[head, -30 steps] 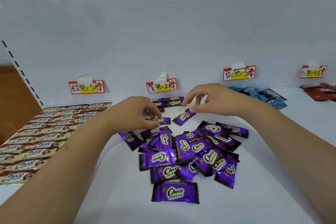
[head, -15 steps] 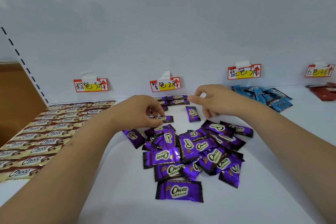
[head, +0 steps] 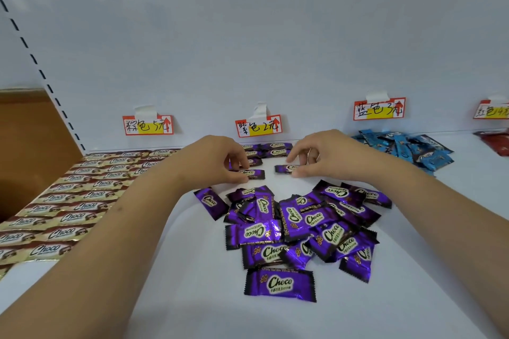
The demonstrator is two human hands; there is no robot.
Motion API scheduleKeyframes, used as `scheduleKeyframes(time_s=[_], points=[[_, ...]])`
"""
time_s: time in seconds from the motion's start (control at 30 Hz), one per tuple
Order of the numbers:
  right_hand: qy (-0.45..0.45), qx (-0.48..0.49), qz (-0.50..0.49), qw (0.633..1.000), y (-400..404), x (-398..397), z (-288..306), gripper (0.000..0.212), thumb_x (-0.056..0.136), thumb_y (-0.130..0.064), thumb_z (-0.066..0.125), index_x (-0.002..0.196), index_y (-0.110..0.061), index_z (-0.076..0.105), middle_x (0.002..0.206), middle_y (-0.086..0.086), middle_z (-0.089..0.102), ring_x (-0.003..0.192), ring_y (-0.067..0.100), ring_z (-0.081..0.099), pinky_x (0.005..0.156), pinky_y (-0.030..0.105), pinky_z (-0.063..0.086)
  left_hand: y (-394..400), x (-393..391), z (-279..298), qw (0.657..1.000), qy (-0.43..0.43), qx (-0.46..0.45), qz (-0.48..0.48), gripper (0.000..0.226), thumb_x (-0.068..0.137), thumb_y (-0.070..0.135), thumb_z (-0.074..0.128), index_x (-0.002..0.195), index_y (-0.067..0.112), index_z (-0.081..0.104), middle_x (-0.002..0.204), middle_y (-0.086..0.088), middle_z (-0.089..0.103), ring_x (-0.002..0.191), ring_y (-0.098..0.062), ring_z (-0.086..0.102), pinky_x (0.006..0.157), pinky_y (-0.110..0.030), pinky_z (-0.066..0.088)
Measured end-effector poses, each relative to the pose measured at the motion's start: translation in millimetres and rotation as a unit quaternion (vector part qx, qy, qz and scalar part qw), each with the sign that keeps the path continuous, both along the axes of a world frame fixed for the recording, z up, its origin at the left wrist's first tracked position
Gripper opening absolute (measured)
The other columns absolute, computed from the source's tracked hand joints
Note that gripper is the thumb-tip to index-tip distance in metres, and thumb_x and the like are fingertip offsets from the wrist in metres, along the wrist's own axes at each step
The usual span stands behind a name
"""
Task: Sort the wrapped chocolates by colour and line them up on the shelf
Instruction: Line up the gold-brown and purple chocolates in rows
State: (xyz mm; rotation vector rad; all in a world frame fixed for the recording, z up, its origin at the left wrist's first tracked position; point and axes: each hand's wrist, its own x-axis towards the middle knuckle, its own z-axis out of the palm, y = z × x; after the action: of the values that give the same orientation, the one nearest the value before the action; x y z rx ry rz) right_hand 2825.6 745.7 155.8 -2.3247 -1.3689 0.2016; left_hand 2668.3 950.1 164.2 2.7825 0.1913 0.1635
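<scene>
A loose pile of purple Choco wrappers (head: 300, 226) lies on the white shelf (head: 179, 297) in front of me. Behind it, several purple chocolates (head: 275, 149) lie lined up under the purple price tag (head: 259, 126). My left hand (head: 214, 159) pinches one purple chocolate (head: 254, 174) at the left of the row. My right hand (head: 327, 154) pinches another purple chocolate (head: 285, 168) lying crosswise on the shelf, level with the left one.
Brown-and-cream chocolates (head: 68, 209) lie in neat rows at the left under their tag (head: 148, 125). A heap of blue ones (head: 407, 148) sits at the right under the blue tag (head: 379, 109). Red ones (head: 495, 142) show at the far right edge. The white back wall stands close behind.
My right hand has turned its purple chocolate from lengthwise to crosswise and moved it back towards the row. My left hand has shifted slightly back with its chocolate.
</scene>
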Motion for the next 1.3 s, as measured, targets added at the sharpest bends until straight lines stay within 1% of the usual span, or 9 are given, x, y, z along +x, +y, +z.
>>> scheduleKeyframes(time_s=[0.13, 0.33, 0.47, 0.73, 0.83, 0.93, 1.03, 1.13, 1.3], points=[[-0.049, 0.051, -0.009, 0.997, 14, -2, -8, 0.020, 0.081, -0.035, 0.078, 0.094, -0.032, 0.064, 0.084, -0.013, 0.064, 0.070, 0.000, 0.055, 0.069, 0.021, 0.045, 0, 2, 1, 1.000, -0.005, -0.001, 0.001, 0.018, 0.081, 0.039, 0.077, 0.097, 0.030, 0.072, 0.091, 0.011, 0.066, 0.085, -0.009, 0.062, 0.081, -0.036, 0.055], [-0.094, 0.025, 0.014, 0.995, 15, -2, -8, 0.018, 0.091, -0.022, 0.067, 0.106, -0.030, 0.072, 0.095, -0.015, 0.060, 0.078, -0.002, 0.054, 0.070, 0.006, 0.039, -2, 4, -1, 1.000, -0.009, 0.020, 0.007, 0.019, 0.082, 0.042, 0.075, 0.096, 0.029, 0.072, 0.089, 0.012, 0.066, 0.082, -0.007, 0.061, 0.077, -0.033, 0.055], [-0.096, 0.025, 0.030, 0.995, 15, -4, -7, 0.023, 0.094, -0.023, 0.062, 0.114, -0.029, 0.071, 0.108, -0.010, 0.063, 0.089, 0.003, 0.057, 0.089, 0.020, 0.047, -2, 3, -1, 1.000, -0.010, 0.026, 0.011, 0.021, 0.083, 0.043, 0.075, 0.097, 0.028, 0.072, 0.089, 0.012, 0.065, 0.082, -0.006, 0.061, 0.078, -0.033, 0.055], [-0.089, -0.010, 0.050, 0.995, 14, -8, -5, 0.029, 0.098, -0.023, 0.054, 0.123, -0.029, 0.067, 0.119, -0.007, 0.060, 0.101, 0.006, 0.055, 0.099, 0.027, 0.044, -6, 3, 1, 0.999, -0.007, 0.030, 0.016, 0.021, 0.085, 0.041, 0.073, 0.100, 0.027, 0.072, 0.093, 0.011, 0.064, 0.084, -0.007, 0.059, 0.077, -0.027, 0.053], [-0.086, -0.009, 0.045, 0.995, 8, -6, 0, 0.029, 0.095, -0.022, 0.059, 0.122, -0.028, 0.067, 0.116, -0.008, 0.060, 0.103, 0.008, 0.056, 0.097, 0.027, 0.045, -7, 3, 0, 0.999, -0.004, 0.029, 0.016, 0.022, 0.085, 0.042, 0.073, 0.102, 0.027, 0.072, 0.095, 0.011, 0.064, 0.085, -0.007, 0.059, 0.077, -0.025, 0.052], [-0.077, 0.008, -0.013, 0.997, -9, 3, 19, 0.018, 0.088, -0.027, 0.069, 0.106, -0.031, 0.070, 0.106, -0.012, 0.062, 0.089, 0.005, 0.060, 0.081, 0.020, 0.049, -13, 3, 5, 1.000, -0.023, -0.005, 0.004, 0.019, 0.084, 0.046, 0.070, 0.098, 0.033, 0.071, 0.097, 0.013, 0.064, 0.088, -0.005, 0.059, 0.077, -0.021, 0.050], [-0.024, -0.061, -0.066, 0.996, -31, 15, 37, 0.017, 0.078, -0.044, 0.075, 0.088, -0.031, 0.071, 0.091, -0.010, 0.070, 0.086, 0.008, 0.064, 0.075, 0.022, 0.050, -32, 1, 9, 0.996, -0.030, -0.073, -0.030, 0.018, 0.084, 0.050, 0.068, 0.094, 0.036, 0.070, 0.093, 0.016, 0.066, 0.086, 0.000, 0.059, 0.077, -0.018, 0.049], [0.028, -0.196, -0.086, 0.976, -47, 17, 45, 0.037, 0.070, -0.058, 0.078, 0.091, -0.029, 0.071, 0.090, -0.004, 0.074, 0.084, 0.013, 0.066, 0.075, 0.026, 0.052, -57, 3, 4, 0.996, -0.019, -0.059, -0.057, 0.027, 0.084, 0.057, 0.063, 0.103, 0.038, 0.065, 0.095, 0.016, 0.063, 0.087, 0.001, 0.059, 0.077, -0.018, 0.047], [0.071, -0.258, -0.055, 0.962, -41, 0, 53, 0.043, 0.066, -0.059, 0.080, 0.096, -0.029, 0.070, 0.093, -0.006, 0.073, 0.081, 0.007, 0.066, 0.069, 0.021, 0.048, -72, 1, 2, 0.996, 0.046, -0.036, -0.067, 0.036, 0.080, 0.065, 0.060, 0.103, 0.038, 0.063, 0.097, 0.016, 0.060, 0.089, -0.001, 0.059, 0.075, -0.017, 0.047]])
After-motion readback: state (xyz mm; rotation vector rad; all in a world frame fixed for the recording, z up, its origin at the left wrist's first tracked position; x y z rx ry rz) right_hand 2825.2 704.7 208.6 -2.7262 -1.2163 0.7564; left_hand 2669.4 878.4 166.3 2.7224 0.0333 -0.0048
